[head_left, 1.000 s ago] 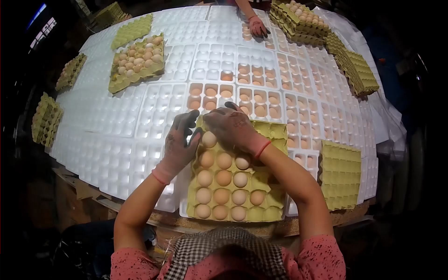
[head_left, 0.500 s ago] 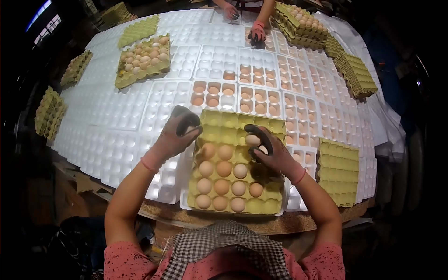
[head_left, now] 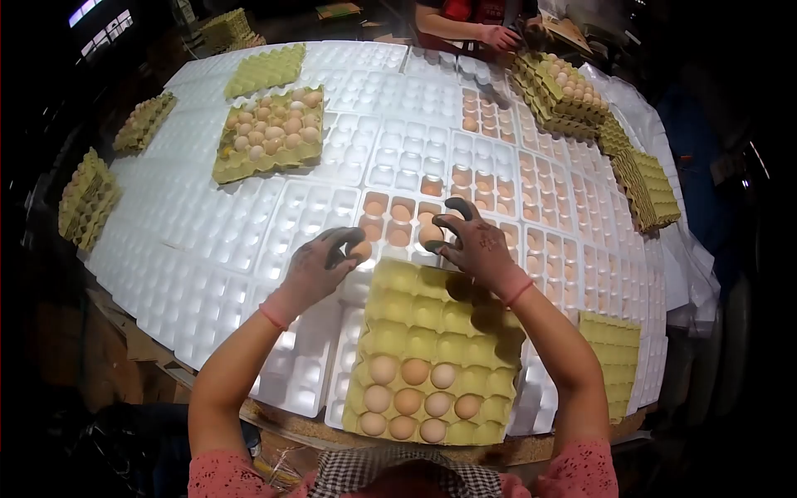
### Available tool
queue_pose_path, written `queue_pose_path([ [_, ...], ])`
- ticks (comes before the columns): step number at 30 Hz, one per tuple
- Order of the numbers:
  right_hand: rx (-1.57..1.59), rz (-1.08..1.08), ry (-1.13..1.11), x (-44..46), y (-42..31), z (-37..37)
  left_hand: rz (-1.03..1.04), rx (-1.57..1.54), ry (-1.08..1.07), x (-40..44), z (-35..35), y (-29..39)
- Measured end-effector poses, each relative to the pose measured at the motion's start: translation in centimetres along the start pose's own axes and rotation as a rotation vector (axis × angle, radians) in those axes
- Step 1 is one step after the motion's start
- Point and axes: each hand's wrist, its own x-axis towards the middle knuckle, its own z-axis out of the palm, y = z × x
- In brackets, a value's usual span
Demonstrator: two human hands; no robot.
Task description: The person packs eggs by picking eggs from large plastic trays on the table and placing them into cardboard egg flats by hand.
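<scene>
Both hands wear thin gloves with dark fingertips. My left hand [head_left: 320, 266] is closed on an egg [head_left: 360, 249], just above the left column of a partly filled white foam tray [head_left: 363, 217]. To the right, my right hand [head_left: 479, 245] has its fingers curled round another egg [head_left: 431, 233] at that tray's right side. Nearer to me lies a yellow-green pulp tray [head_left: 448, 346], with several eggs [head_left: 407, 402] in its near rows and bare cups in its far rows.
White foam trays [head_left: 207, 207] cover the table. A pulp tray of eggs [head_left: 274, 133] sits at the back left, stacked egg trays [head_left: 564, 95] at the back right, and a pulp tray [head_left: 610, 361] at the right. A co-worker's hands [head_left: 501, 36] are at the far edge.
Both hands have moved forward from the pulp tray to the foam tray, each with an egg. Fewer eggs lie in the pulp tray. The co-worker's hands have shifted toward the stacked trays.
</scene>
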Motion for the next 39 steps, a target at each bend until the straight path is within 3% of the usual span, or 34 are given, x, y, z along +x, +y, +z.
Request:
queue_pose_path([
  [1,-0.093,-0.030,0.011,2.2,1.6,2.1,0.046,0.062,-0.005,1.5,1.5,-2.3],
  [3,-0.263,-0.029,-0.328,5.3,2.5,4.0,0.015,0.257,-0.126,4.1,3.9,-5.5],
  [4,-0.387,-0.058,-0.358,6.5,2.6,4.8,-0.008,0.193,-0.185,5.3,4.2,-6.2],
  [5,-0.394,-0.061,-0.351,8.0,3.3,5.1,0.075,0.130,-0.094,6.7,4.5,-7.1],
  [7,0.144,0.041,0.077,11.6,3.8,4.3,0.014,-0.159,0.155,11.7,3.3,-4.9],
  [8,0.167,0.077,0.121,13.9,4.6,5.0,0.223,-0.113,0.327,13.9,3.9,-5.6],
  [9,0.163,0.082,0.120,15.5,5.1,5.3,0.226,-0.117,0.308,16.0,4.2,-5.8],
  [11,0.078,0.066,-0.210,18.6,5.9,5.5,0.169,0.189,0.239,19.2,6.6,-7.2],
  [12,0.095,0.200,-0.343,20.4,5.5,4.6,0.130,0.261,0.121,20.4,8.0,-9.2],
  [13,0.303,0.250,-0.170,20.8,4.9,4.2,0.135,0.374,0.074,20.8,8.2,-9.1],
  [15,0.204,0.073,0.367,23.0,6.2,6.5,0.075,0.311,0.059,21.3,8.2,-8.4],
  [16,0.184,0.087,0.410,24.0,6.7,7.7,0.070,0.284,0.076,21.5,8.3,-8.5],
  [20,-0.128,0.067,0.197,23.3,7.6,9.9,0.061,0.137,0.114,19.2,6.9,-7.3],
  [22,0.168,0.047,0.227,19.9,6.0,7.7,0.131,-0.049,0.112,15.2,5.4,-7.2],
  [23,0.307,-0.135,0.194,17.2,5.4,5.8,0.142,-0.071,0.087,12.0,3.9,-6.3],
  [24,0.491,-0.150,0.116,13.9,3.5,3.6,0.147,-0.099,0.109,8.4,2.6,-4.6],
  [26,0.530,-0.252,0.026,5.9,0.6,0.2,0.026,-0.209,0.080,1.7,1.3,-2.2],
  [27,0.481,-0.208,-0.158,2.0,-1.4,-2.5,0.023,-0.164,0.063,-1.5,0.9,-1.4],
  [29,0.400,-0.385,-0.325,-5.3,-2.3,-3.1,0.130,-0.253,0.032,-7.4,1.5,0.1],
  [31,0.169,-0.396,-0.432,-11.5,-3.9,-3.5,0.392,0.155,-0.151,-9.8,0.9,3.2],
  [33,-0.042,-0.348,-0.326,-15.9,-5.5,-1.6,0.469,0.279,-0.376,-11.1,1.5,5.5],
  [35,-0.067,-0.341,-0.193,-18.0,-5.4,0.4,0.515,0.466,-0.360,-12.4,3.9,4.8],
  [37,-0.102,-0.336,-0.054,-19.3,-4.9,1.2,0.571,0.464,-0.321,-12.2,3.8,4.9],
  [39,0.548,0.011,0.016,-19.8,-4.2,1.2,0.559,0.428,-0.292,-12.7,3.5,4.5],
])
